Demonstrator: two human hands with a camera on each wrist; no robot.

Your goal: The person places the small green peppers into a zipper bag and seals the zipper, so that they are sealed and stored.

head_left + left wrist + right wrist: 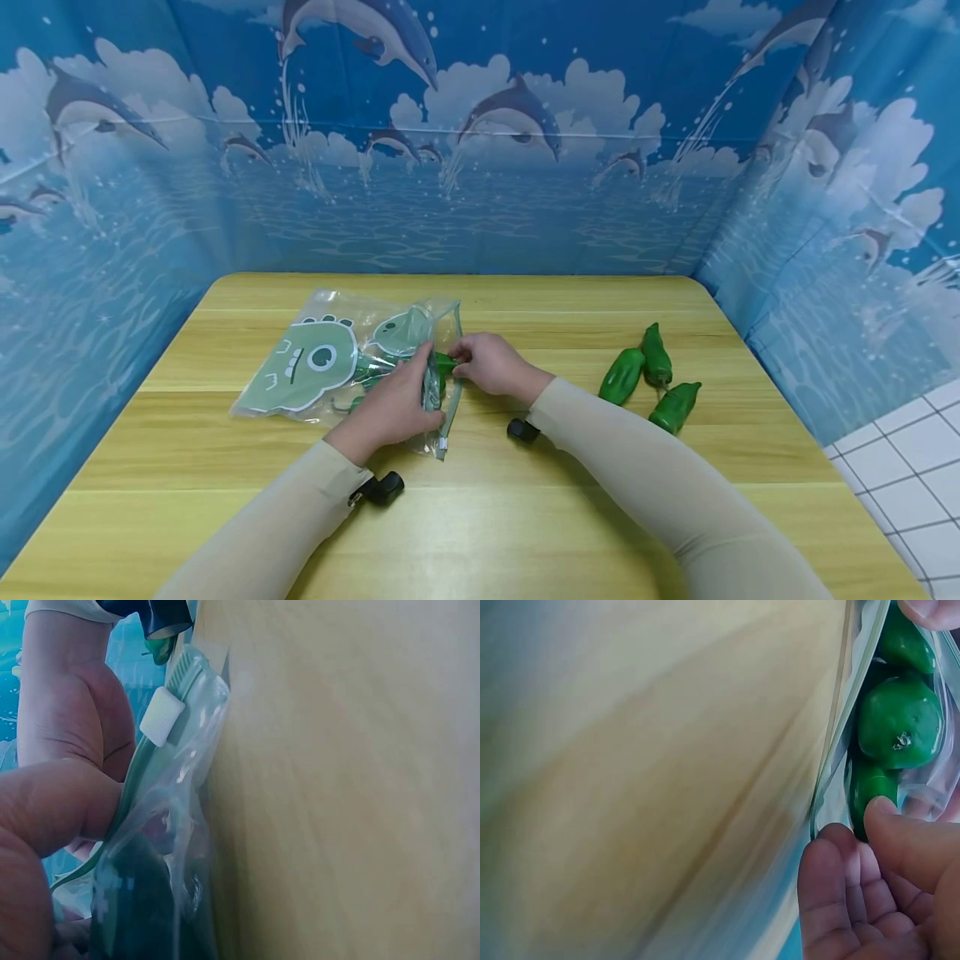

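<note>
A clear zip bag [311, 367] with a green cartoon monster print lies on the table's left half, its mouth facing right. My left hand [393, 408] grips the bag near the mouth, thumb toward the near side. The white slider [161, 716] sits at one end of the zip strip. Inside the open mouth, the right wrist view shows several green peppers, including a rounded pepper [900, 724] with its end facing out. At the mouth, my right hand [491, 364] pinches a green pepper [871, 787] by its end, thumb on its surface and fingers curled at the bag's edge.
Three loose green peppers lie together on the right: one pepper [622, 377] on the left, one [656, 354] farther back, one [675, 408] nearer. The wooden table [465, 533] is bordered by a blue dolphin-print curtain [480, 225].
</note>
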